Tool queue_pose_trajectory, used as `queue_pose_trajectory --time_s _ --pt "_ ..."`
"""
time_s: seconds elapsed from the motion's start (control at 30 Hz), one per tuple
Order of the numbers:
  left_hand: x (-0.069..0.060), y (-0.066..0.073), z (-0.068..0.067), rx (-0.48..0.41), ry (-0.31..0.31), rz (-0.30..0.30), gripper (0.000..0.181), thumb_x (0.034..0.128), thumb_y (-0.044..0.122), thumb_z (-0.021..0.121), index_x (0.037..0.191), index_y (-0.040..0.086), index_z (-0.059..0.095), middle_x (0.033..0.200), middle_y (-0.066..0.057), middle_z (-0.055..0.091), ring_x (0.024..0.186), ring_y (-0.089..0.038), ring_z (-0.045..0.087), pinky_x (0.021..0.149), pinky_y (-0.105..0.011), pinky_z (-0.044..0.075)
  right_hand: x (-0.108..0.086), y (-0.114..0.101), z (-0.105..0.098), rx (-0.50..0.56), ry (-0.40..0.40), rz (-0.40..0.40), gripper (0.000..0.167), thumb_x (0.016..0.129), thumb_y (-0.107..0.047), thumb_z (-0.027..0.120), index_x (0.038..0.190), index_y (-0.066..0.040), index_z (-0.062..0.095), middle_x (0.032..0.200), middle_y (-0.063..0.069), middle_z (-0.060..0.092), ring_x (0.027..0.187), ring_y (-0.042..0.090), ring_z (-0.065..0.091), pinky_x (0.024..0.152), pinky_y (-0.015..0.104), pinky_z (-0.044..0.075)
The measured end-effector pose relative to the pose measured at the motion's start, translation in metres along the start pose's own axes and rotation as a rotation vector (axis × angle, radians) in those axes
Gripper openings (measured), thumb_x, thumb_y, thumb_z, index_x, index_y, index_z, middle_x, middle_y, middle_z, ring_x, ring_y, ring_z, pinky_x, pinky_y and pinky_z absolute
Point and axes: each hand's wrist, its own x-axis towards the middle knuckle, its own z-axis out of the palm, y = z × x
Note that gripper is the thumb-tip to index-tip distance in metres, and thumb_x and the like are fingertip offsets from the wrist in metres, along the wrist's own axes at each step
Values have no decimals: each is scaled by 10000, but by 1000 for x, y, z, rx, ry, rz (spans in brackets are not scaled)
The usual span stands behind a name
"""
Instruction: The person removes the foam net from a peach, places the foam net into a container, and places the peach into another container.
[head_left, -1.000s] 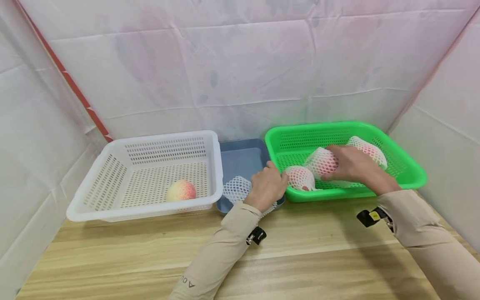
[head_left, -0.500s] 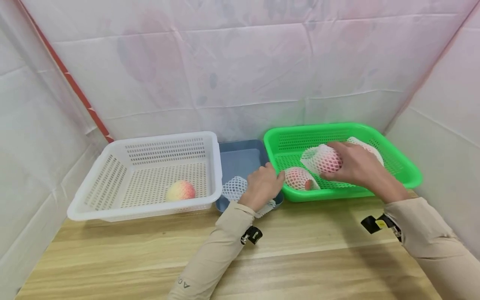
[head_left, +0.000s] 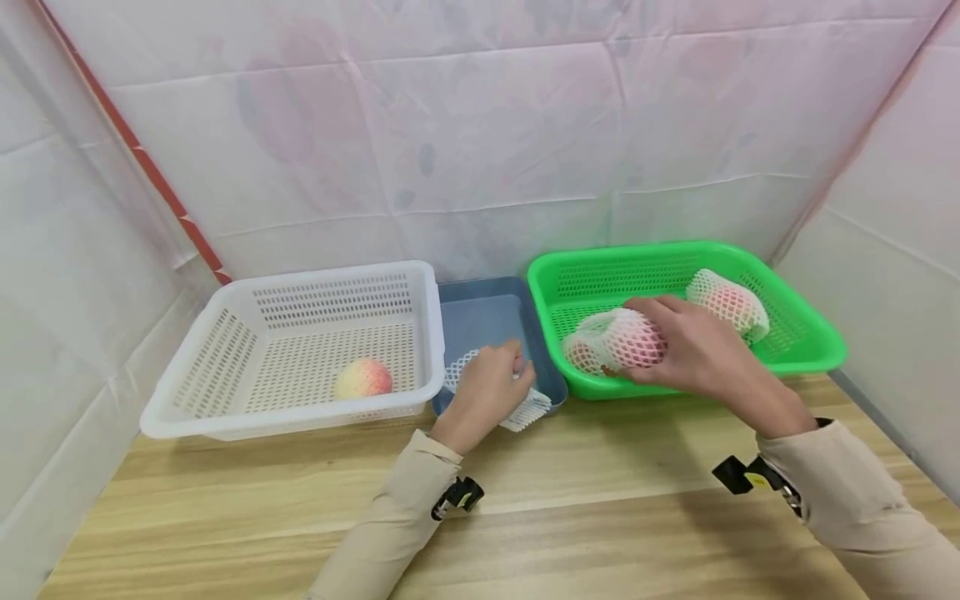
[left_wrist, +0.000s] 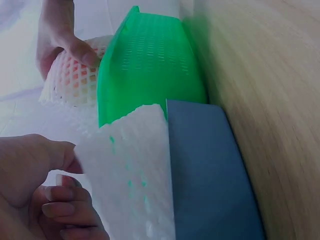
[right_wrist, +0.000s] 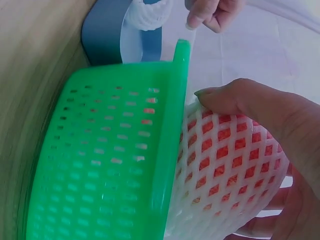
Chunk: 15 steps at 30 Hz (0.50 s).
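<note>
My right hand (head_left: 693,346) grips a peach in white foam netting (head_left: 636,340) over the front of the green basket (head_left: 806,367); in the right wrist view the thumb and fingers curl round the netted peach (right_wrist: 225,160). Partly behind it, another netted peach (head_left: 581,354) lies at the basket's left end, and a third (head_left: 731,304) lies to the right. My left hand (head_left: 487,383) is over the grey tray (head_left: 487,312), loosely curled with nothing visible in it. Beside that hand, in the left wrist view, loose foam netting (left_wrist: 132,175) hangs over the tray's edge.
On the left stands a white basket (head_left: 292,412) with one bare peach (head_left: 363,379) in it. The grey tray sits between the two baskets. A wooden table (head_left: 600,517) is in front, and pale cloth walls (head_left: 480,125) rise behind and at both sides.
My right hand has moved a little left and forward with its netted peach, closer to the left one. My left hand has drawn back left from the green basket's rim, its fingers more curled.
</note>
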Motion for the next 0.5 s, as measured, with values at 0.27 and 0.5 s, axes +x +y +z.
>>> queue_pose_trajectory --time_s 0.27,0.5 --pt "-9 -3 -11 4 22 95 211 866 69 569 697 121 454 582 40 385 505 -87 382 448 -188 299 -2 -13 8 7 107 -57 779 597 -328 884 1260 -71 566 1133 202 609 906 381 621 634 528 524" --pt "-17 1 -22 25 13 104 202 873 94 590 710 141 479 586 56 441 521 -80 428 448 -191 332 -5 -20 9 18 149 -83 778 578 -299 888 1255 -78 574 1150 183 604 945 380 611 631 533 530"
